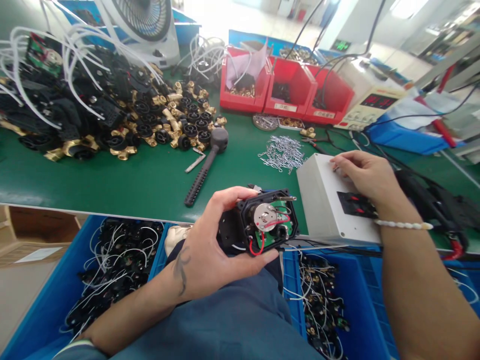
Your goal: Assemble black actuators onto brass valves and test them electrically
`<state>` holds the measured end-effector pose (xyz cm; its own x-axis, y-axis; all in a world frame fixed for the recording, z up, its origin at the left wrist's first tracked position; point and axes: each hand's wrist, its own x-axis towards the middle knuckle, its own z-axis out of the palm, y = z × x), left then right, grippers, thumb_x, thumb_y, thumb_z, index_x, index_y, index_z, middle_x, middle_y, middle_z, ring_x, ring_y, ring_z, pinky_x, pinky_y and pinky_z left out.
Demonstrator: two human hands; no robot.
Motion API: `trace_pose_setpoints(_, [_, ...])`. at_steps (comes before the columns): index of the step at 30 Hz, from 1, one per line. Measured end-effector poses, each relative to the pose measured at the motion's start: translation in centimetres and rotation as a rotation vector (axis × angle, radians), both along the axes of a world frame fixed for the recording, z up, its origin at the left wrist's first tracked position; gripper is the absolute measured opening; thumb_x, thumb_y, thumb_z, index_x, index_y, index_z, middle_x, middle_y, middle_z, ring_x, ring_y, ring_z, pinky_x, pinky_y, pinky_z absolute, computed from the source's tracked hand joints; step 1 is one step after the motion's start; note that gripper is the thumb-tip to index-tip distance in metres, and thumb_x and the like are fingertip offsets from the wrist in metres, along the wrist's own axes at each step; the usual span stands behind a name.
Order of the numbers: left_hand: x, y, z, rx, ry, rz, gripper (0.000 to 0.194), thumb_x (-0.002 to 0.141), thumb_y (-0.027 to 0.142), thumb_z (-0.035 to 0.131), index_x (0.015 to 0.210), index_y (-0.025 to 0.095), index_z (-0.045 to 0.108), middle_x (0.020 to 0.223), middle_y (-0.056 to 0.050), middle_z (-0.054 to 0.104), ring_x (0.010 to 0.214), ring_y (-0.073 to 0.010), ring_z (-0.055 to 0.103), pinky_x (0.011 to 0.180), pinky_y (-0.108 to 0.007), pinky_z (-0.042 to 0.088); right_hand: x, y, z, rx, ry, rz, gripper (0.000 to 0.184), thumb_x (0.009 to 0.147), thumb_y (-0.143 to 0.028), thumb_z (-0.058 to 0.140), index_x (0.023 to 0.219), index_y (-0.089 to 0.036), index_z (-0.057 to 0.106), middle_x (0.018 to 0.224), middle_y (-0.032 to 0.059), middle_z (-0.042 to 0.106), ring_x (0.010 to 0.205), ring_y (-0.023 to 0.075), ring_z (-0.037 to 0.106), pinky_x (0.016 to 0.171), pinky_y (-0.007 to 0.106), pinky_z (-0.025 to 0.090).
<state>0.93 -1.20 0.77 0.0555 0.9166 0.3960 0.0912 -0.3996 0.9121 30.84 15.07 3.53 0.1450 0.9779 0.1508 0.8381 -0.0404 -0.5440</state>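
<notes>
My left hand [213,245] is closed around a black open actuator housing [268,222], held over my lap at the table's front edge. Inside it I see a round metal motor, a green circuit board and red wires. My right hand [362,172] rests on top of a white box [322,210] with a black socket panel, fingers curled and pressing its far top edge. The box sits just right of the housing.
A black-handled tool [204,167] lies on the green mat [112,180]. A pile of black and brass valve parts [123,115], metal clips [283,152], red bins [288,87], a meter [371,105] and a fan [144,25] stand behind. Blue crates [112,270] of wired parts sit below.
</notes>
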Motion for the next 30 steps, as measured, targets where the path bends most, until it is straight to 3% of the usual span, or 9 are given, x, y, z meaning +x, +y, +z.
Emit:
trace_pose_setpoints(5, [0.0,0.0,-0.3,0.099,0.069,0.030,0.071,0.074,0.021,0.088,0.134,0.026,0.051,0.128,-0.003,0.065,0.108,-0.0168,0.069,0.095,-0.025,0.061,0.1,0.0,0.0,0.003,-0.004,0.001,0.018,0.091,-0.024,0.065,0.090,-0.009,0.075,0.080,0.0065,0.070,0.063,0.0076,0.051,0.070,0.027,0.041])
trace_pose_setpoints(10, [0.0,-0.2,-0.4,0.085,0.084,0.054,0.071,0.073,0.024,0.089,0.134,0.028,0.053,0.130,-0.002,0.066,0.110,-0.0186,0.069,0.099,-0.029,0.059,-0.1,0.0,0.0,-0.012,0.009,-0.009,0.011,0.092,-0.016,0.066,0.086,-0.011,0.073,0.077,0.0038,0.068,0.063,0.0073,0.051,0.068,0.025,0.040])
trace_pose_setpoints(14, [0.1,-0.1,0.1,-0.141,-0.122,0.071,0.058,0.076,0.032,0.088,0.128,0.028,0.061,0.124,-0.002,0.070,0.107,-0.0204,0.071,0.096,-0.030,0.059,-0.2,0.0,0.1,-0.026,0.018,-0.026,0.015,0.094,-0.013,0.064,0.080,-0.013,0.070,0.073,0.0009,0.065,0.061,0.0076,0.050,0.066,0.024,0.039])
trace_pose_setpoints(18, [0.0,1.0,0.3,-0.492,-0.564,-0.109,0.049,0.090,0.053,0.071,0.124,0.018,0.067,0.111,-0.009,0.076,0.098,-0.0233,0.075,0.084,-0.031,0.063,-0.2,0.0,0.1,-0.014,0.009,-0.051,0.024,0.097,-0.016,0.061,0.075,-0.014,0.068,0.062,-0.0017,0.057,0.059,0.0098,0.051,0.062,0.024,0.036])
trace_pose_setpoints(20, [-0.1,1.4,0.2,-0.591,-0.685,-0.163,0.049,0.091,0.054,0.070,0.122,0.016,0.069,0.107,-0.009,0.077,0.092,-0.0223,0.076,0.077,-0.028,0.064,-0.1,0.0,0.0,-0.008,0.003,-0.058,0.025,0.097,-0.017,0.061,0.074,-0.015,0.068,0.059,-0.0020,0.056,0.060,0.0109,0.052,0.062,0.024,0.036])
trace_pose_setpoints(23, [-0.2,1.7,0.0,-0.642,-0.784,-0.199,0.044,0.090,0.050,0.072,0.120,0.018,0.071,0.104,-0.007,0.079,0.088,-0.0192,0.077,0.075,-0.025,0.064,0.0,0.2,-0.1,-0.007,-0.002,-0.063,0.025,0.097,-0.018,0.061,0.073,-0.015,0.068,0.058,-0.0020,0.056,0.060,0.0117,0.053,0.062,0.025,0.036])
trace_pose_setpoints(30, [-0.1,1.7,-0.3,-0.623,-0.777,-0.272,0.042,0.093,0.053,0.068,0.121,0.022,0.072,0.118,-0.008,0.077,0.102,-0.0238,0.076,0.081,-0.031,0.066,-0.5,-0.1,0.3,0.001,-0.010,-0.060,0.026,0.097,-0.020,0.062,0.072,-0.015,0.067,0.060,-0.0008,0.057,0.057,0.0095,0.052,0.063,0.025,0.036])
